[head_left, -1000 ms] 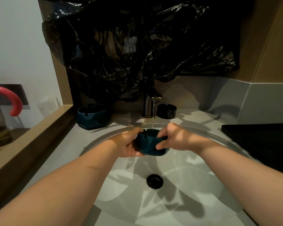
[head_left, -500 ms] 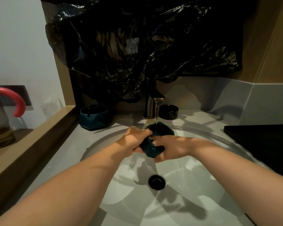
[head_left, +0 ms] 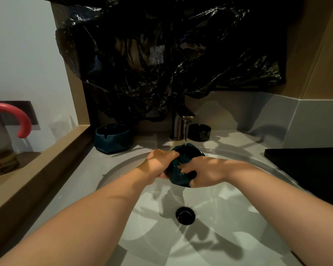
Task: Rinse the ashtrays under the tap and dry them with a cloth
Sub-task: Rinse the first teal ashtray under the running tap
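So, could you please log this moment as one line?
rinse | left hand, right hand grip teal ashtray | tap running

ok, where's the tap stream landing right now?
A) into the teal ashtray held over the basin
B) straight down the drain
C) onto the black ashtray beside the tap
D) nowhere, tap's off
A: the stream from the tap falls into the open top of the teal ashtray, which the left hand and right hand both hold over the basin.

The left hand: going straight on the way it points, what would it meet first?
The left hand grips the teal ashtray, so that comes first; past it, probably the black ashtray beside the tap, though depth is unclear.
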Demonstrator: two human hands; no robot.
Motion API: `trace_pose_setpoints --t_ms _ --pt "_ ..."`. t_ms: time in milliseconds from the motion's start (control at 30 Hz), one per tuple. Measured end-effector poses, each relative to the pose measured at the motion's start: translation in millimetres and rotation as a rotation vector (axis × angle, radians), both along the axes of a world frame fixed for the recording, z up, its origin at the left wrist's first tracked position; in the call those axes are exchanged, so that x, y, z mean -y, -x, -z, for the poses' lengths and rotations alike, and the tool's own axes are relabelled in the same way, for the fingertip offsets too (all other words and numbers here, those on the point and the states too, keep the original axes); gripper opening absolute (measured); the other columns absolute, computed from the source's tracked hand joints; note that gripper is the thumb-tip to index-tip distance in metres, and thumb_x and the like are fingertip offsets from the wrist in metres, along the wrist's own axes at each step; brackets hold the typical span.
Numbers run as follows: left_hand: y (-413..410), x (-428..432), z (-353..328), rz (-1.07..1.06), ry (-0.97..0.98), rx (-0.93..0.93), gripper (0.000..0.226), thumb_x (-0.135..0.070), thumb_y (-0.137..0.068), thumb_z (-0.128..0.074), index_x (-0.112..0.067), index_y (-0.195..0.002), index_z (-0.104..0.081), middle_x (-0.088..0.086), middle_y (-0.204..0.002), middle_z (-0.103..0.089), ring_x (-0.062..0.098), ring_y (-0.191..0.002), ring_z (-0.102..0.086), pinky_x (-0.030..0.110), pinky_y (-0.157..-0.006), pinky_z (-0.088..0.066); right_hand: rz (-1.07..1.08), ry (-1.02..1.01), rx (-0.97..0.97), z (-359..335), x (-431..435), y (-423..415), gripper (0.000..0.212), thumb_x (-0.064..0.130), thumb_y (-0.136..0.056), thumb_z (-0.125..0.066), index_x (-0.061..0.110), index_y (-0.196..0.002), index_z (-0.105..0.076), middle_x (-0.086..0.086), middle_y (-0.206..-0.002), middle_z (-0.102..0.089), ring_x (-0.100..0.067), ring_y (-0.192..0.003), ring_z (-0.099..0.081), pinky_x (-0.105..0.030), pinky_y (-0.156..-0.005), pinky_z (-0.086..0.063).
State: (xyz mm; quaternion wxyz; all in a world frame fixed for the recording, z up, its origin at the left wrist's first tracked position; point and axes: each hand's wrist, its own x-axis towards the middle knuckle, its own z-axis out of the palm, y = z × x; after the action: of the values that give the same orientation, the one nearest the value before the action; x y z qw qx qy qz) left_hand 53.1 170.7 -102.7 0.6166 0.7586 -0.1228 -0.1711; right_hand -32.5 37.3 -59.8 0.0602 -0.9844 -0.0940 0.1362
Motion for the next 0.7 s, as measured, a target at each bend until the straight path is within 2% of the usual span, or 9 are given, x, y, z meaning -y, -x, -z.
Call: trace_pose_setpoints --t_ms 100,167,233,300,367,433,567,633,700 --pt "1 0 0 0.004 -0.038 0.028 0.014 -0.030 -0.091 -0.060 -0.018 -0.095 -0.067 0.010 -0.097 -0.072 0.022 -0.090 -0.069 0.037 -0.074 -0.060 0.043 0.166 -0.023 -3 4 1 0.016 0.022 -0.088 -0.050 0.011 -0.087 -0.061 -0.004 -0.082 -0.055 -0.021 -0.072 -0.051 -0.030 -0.064 -0.043" --pt "1 0 -1 0.021 -0.066 0.059 0.021 -0.031 -0.091 -0.060 -0.016 -0.105 -0.066 0.006 -0.093 -0.071 0.018 -0.084 -0.068 0.031 -0.066 -0.060 0.060 0.258 0.023 6 7 -1 0.019 0.021 -0.086 -0.049 0.017 -0.101 -0.060 -0.002 -0.095 -0.060 -0.020 -0.087 -0.058 -0.033 -0.093 -0.044" --pt "2 1 -1 0.009 -0.077 0.111 0.021 -0.029 -0.091 -0.061 -0.019 -0.109 -0.064 0.003 -0.089 -0.070 0.014 -0.078 -0.067 0.026 -0.058 -0.058 0.055 0.383 0.074 14 10 -5 0.032 0.018 -0.084 -0.048 0.022 -0.114 -0.057 0.000 -0.105 -0.061 -0.019 -0.102 -0.057 -0.043 -0.117 -0.012" --pt "2 3 -2 -0.032 -0.054 0.163 0.021 -0.027 -0.090 -0.062 -0.021 -0.111 -0.064 0.003 -0.090 -0.069 0.016 -0.080 -0.067 0.027 -0.059 -0.058 0.058 0.373 0.085 15 8 -6 0.025 0.015 -0.085 -0.046 0.018 -0.105 -0.060 -0.003 -0.095 -0.063 -0.021 -0.092 -0.059 -0.040 -0.114 -0.017" --pt "1 3 -3 -0.065 -0.015 0.180 0.015 -0.024 -0.091 -0.062 -0.023 -0.106 -0.061 0.000 -0.084 -0.067 0.017 -0.078 -0.065 0.028 -0.060 -0.058 0.085 0.229 0.048 13 1 -6 0.015 0.017 -0.087 -0.047 0.013 -0.095 -0.059 -0.004 -0.084 -0.057 -0.022 -0.077 -0.056 -0.026 -0.081 -0.041" --pt "1 1 -3 -0.061 0.009 0.167 0.012 -0.022 -0.092 -0.061 -0.023 -0.104 -0.060 -0.003 -0.079 -0.065 0.014 -0.074 -0.064 0.027 -0.059 -0.057 0.098 0.004 0.027 15 -6 -6 0.009 0.018 -0.087 -0.051 0.014 -0.092 -0.058 -0.004 -0.084 -0.055 -0.023 -0.075 -0.054 -0.028 -0.064 -0.041" --pt "0 -1 -3 -0.038 0.017 0.164 0.024 -0.021 -0.093 -0.060 -0.018 -0.116 -0.062 -0.005 -0.080 -0.064 0.010 -0.072 -0.063 0.022 -0.053 -0.055 0.106 -0.258 0.044 26 -3 -8 0.019 0.014 -0.084 -0.052 0.028 -0.098 -0.053 -0.001 -0.100 -0.059 -0.027 -0.095 -0.057 -0.039 -0.089 -0.047" --pt "0 0 -3 -0.049 0.029 0.151 0.022 -0.021 -0.092 -0.061 -0.021 -0.114 -0.061 -0.006 -0.079 -0.063 0.009 -0.071 -0.062 0.022 -0.054 -0.055 0.109 -0.040 0.053 26 4 -7 0.013 0.017 -0.086 -0.049 0.026 -0.094 -0.054 0.000 -0.098 -0.059 -0.026 -0.098 -0.054 -0.050 -0.109 -0.030" --pt "1 2 -3 -0.056 0.042 0.124 0.020 -0.022 -0.091 -0.062 -0.021 -0.111 -0.061 -0.003 -0.083 -0.066 0.010 -0.073 -0.063 0.026 -0.057 -0.057 0.098 0.236 0.131 26 11 -7 0.015 0.020 -0.090 -0.045 0.021 -0.095 -0.059 0.002 -0.098 -0.062 -0.022 -0.102 -0.055 -0.059 -0.113 -0.001"
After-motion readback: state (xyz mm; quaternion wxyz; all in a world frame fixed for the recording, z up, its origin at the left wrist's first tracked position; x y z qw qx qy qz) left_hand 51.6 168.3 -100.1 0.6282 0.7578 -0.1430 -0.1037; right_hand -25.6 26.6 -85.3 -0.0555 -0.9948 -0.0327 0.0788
